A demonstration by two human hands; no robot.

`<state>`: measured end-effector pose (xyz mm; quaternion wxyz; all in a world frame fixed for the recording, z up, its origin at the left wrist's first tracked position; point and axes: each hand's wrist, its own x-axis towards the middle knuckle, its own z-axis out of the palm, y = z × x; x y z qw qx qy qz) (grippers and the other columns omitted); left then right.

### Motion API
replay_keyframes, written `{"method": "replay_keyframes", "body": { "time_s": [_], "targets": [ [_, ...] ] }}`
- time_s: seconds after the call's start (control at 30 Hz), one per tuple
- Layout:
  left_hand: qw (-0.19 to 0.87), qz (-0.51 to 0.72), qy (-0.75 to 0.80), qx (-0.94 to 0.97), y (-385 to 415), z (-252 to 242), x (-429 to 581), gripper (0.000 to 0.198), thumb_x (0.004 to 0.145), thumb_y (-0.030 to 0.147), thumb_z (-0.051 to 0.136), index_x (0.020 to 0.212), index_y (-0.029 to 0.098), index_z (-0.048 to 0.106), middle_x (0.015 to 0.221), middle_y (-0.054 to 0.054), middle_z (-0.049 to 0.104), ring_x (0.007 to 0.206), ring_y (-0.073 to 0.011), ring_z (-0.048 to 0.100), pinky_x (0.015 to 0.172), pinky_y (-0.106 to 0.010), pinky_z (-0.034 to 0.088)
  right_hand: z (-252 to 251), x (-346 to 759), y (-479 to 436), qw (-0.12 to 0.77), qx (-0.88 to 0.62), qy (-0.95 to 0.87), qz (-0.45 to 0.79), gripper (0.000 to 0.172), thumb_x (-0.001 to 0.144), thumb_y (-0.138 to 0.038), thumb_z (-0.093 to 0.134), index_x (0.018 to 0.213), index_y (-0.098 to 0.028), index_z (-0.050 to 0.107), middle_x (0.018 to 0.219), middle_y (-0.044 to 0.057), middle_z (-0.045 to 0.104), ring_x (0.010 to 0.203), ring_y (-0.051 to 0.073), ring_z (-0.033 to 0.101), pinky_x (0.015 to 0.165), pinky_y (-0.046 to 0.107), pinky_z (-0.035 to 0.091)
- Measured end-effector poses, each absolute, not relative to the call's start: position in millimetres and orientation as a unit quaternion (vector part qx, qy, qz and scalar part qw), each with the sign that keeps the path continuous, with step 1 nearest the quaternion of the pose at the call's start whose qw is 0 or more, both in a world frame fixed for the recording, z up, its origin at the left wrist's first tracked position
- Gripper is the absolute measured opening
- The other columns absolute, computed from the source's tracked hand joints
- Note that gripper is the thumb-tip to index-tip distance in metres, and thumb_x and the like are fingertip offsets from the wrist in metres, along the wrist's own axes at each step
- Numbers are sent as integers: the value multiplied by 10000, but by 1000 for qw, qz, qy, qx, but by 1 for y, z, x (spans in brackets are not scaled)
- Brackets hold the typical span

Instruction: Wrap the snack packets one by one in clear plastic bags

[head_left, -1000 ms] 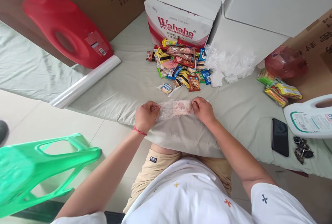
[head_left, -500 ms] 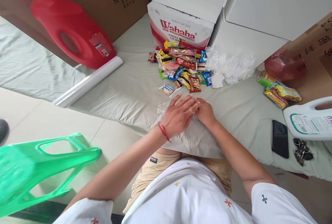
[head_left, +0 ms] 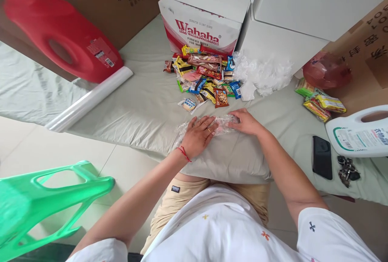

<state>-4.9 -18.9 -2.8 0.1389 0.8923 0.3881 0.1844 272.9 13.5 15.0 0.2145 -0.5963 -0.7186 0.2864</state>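
Note:
A crinkled piece of clear plastic wrap [head_left: 223, 123] lies on the pale green sheet [head_left: 145, 104] near its front edge. My left hand [head_left: 200, 133] rests palm down on the left part of the wrap, fingers stretched out. At the wrap's right end is my right hand [head_left: 245, 122], its thumb and fingers apart, touching the plastic. Something pinkish shows faintly through the wrap between the hands. Just beyond them sits a heap of small wrapped snacks [head_left: 209, 72], with one white packet [head_left: 188, 104] at its near side.
Crumpled clear plastic [head_left: 263, 74] lies right of the heap, before a Wahaha box [head_left: 197, 29]. At left are a film roll [head_left: 91, 99], a red jug [head_left: 60, 31] and a green stool [head_left: 60, 201]. A phone [head_left: 322, 157], keys [head_left: 348, 171] and white jug [head_left: 360, 132] are at right.
My hands, which were together and overlapping, have moved apart: the right one to the right, the left one slightly left. More of the wrap shows between them. The view has shifted a little.

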Motion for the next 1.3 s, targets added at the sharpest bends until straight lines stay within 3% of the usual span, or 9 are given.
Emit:
{"method": "replay_keyframes", "body": {
  "time_s": [0.1, 0.3, 0.53, 0.73, 0.83, 0.9, 1.0, 1.1, 1.3],
  "targets": [
    [121, 177, 390, 895, -20, -1, -1, 440, 1086, 358, 372, 1463, 303, 592, 1601, -81, 513, 1472, -307, 449, 1212, -621, 259, 21, 266, 12, 237, -599, -657, 392, 378, 774, -585, 717, 801, -209, 696, 695, 12, 615, 723, 199, 571, 663, 309, 472],
    [99, 162, 405, 895, -25, 7, 8, 427, 1077, 328, 389, 1439, 301, 614, 1585, -83, 532, 1440, -330, 483, 1181, -660, 285, 23, 249, 2, 314, -640, -552, 432, 402, 751, -600, 740, 840, -227, 619, 766, 6, 644, 659, 168, 562, 579, 280, 463],
    [128, 166, 431, 878, -27, 15, 18, 403, 1054, 304, 433, 1393, 288, 649, 1549, -92, 569, 1434, -347, 482, 1188, -679, 278, 29, 197, -12, 390, -689, -570, 219, 329, 909, -466, 600, 697, -215, 620, 606, -6, 556, 602, 160, 487, 602, 286, 398],
    [377, 245, 435, 780, -14, 6, 5, 358, 928, 239, 549, 1241, 236, 723, 1591, -127, 508, 1522, -328, 392, 1251, -607, 252, 14, 149, -35, 356, -641, -670, 115, 349, 1052, -339, 405, 1055, -183, 717, 914, 79, 659, 825, 204, 620, 765, 306, 494],
    [555, 372, 371, 645, -4, -1, -11, 424, 824, 277, 648, 1243, 240, 699, 1590, -121, 504, 1493, -328, 444, 1190, -516, 399, 0, 140, -45, 327, -645, -686, 74, 386, 1076, -324, 367, 1266, -152, 656, 1027, 115, 633, 933, 231, 624, 812, 335, 516],
    [589, 445, 362, 569, 0, -3, -22, 508, 783, 270, 659, 1290, 241, 648, 1533, -127, 546, 1416, -314, 533, 1111, -484, 481, -6, 139, -50, 286, -655, -698, 48, 412, 1084, -310, 341, 1357, -155, 608, 1081, 134, 620, 1002, 256, 605, 818, 354, 521],
    [450, 468, 452, 613, 2, 0, -37, 484, 790, 267, 640, 1272, 227, 644, 1473, -133, 560, 1399, -303, 525, 1151, -505, 443, -8, 140, -54, 227, -658, -717, 24, 438, 1087, -281, 312, 1432, -160, 553, 1091, 147, 618, 1025, 284, 581, 808, 382, 525],
    [258, 346, 587, 685, -4, 4, -48, 421, 869, 349, 607, 1251, 185, 676, 1463, -178, 549, 1424, -377, 450, 1182, -611, 368, -5, 140, -58, 180, -658, -731, -3, 458, 1071, -229, 341, 1488, -126, 501, 1080, 166, 631, 998, 300, 576, 809, 420, 522],
    [176, 192, 644, 719, -22, 6, -46, 222, 921, 325, 573, 955, 177, 735, 1376, -193, 587, 1314, -418, 491, 1033, -579, 481, 2, 124, -67, 184, -640, -744, -51, 504, 1020, -108, 406, 1510, -155, 511, 1293, 213, 631, 1169, 337, 533, 980, 536, 482]
  ]
}}
